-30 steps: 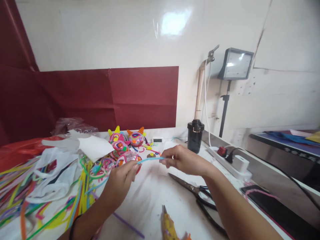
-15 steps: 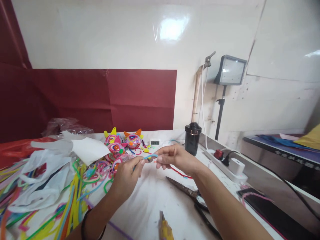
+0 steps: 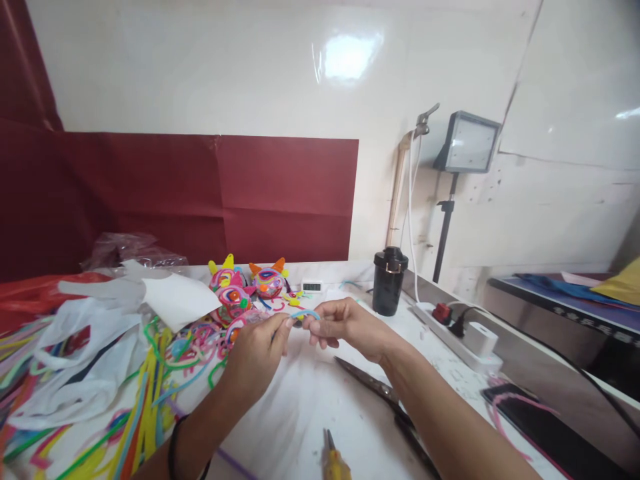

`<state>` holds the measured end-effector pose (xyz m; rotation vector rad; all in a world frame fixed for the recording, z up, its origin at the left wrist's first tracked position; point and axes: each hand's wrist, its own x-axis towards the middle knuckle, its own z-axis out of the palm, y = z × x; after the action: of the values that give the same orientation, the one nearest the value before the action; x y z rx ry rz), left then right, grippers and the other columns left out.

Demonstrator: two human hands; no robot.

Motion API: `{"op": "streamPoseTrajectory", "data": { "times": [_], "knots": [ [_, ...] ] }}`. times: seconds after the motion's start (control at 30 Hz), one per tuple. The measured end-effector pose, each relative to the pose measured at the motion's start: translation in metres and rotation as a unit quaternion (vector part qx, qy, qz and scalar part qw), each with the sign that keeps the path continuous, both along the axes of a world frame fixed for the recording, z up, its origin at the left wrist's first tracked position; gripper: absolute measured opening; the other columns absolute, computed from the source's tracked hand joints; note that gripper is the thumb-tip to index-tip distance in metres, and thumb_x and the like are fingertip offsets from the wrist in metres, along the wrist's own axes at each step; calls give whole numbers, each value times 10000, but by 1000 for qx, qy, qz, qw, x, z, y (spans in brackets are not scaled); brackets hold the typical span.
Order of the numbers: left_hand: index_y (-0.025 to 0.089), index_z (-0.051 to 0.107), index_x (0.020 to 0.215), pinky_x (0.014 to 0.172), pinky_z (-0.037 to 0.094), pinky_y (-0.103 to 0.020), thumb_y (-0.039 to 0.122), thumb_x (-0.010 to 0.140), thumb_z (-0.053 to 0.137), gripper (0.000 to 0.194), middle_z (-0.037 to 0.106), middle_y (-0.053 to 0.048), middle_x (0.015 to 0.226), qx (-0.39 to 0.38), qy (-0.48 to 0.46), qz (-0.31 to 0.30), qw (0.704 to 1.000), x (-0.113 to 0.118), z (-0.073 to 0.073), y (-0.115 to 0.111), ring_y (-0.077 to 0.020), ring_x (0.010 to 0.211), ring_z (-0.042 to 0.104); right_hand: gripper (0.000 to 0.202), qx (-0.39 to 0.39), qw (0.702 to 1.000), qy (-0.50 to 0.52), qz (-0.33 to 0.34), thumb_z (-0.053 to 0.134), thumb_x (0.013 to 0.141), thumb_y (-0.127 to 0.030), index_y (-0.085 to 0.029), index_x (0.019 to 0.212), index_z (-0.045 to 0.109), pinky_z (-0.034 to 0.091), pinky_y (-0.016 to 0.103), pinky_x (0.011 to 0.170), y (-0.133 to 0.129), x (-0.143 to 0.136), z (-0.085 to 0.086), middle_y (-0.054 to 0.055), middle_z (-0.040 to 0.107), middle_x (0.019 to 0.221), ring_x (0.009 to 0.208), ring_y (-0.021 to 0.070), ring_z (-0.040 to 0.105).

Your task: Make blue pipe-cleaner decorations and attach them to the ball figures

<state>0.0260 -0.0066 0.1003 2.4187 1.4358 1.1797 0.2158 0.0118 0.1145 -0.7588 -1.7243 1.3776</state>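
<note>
A short light-blue pipe cleaner arches between my two hands over the white table. My left hand is closed, pinching its left end between thumb and finger. With thumb and fingers my right hand grips the right end. A small dark bit shows under the strip between the fingertips, too small to name. Just behind the hands sit several round, colourful animal figures with pointed ears. Scissors lie by my right forearm, partly covered by it. A yellow-handled pointed tool lies at the front.
Many coloured pipe cleaners, a white plastic bag and white sheets cover the left side. A small digital clock, a black cup, a power strip and a phone stand or lie at the back and right.
My right fingers have shifted slightly left and curled under the light-blue pipe cleaner, which bends more. A red strip seen beside the right hand earlier no longer shows. The view has turned slightly left.
</note>
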Motion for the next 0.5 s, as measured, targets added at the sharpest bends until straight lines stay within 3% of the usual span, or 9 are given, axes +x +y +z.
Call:
{"op": "streamPoseTrajectory", "data": {
  "times": [0.27,0.4,0.5],
  "knots": [
    [219,558,751,586,341,-261,278,914,302,310,619,-3,632,28,100,36,994,-7,6,1,-172,627,585,355,46,996,45,-58,615,768,-481,-133,730,675,336,221,490,1,-8,-3,47,647,700,546,91,507],
    [223,549,712,569,348,-247,318,903,323,311,595,17,575,32,60,88,994,-26,20,9,-159,558,564,373,52,993,35,-95,610,768,-477,-162,959,670,366,239,550,7,-8,-10,72,669,842,717,151,574],
    [226,545,676,571,355,-243,360,887,348,318,592,28,562,35,3,144,989,-49,33,17,-158,552,558,348,45,991,-25,-120,654,727,-445,-143,898,678,350,239,545,12,-10,-16,54,649,760,694,150,554]
  ]
}}
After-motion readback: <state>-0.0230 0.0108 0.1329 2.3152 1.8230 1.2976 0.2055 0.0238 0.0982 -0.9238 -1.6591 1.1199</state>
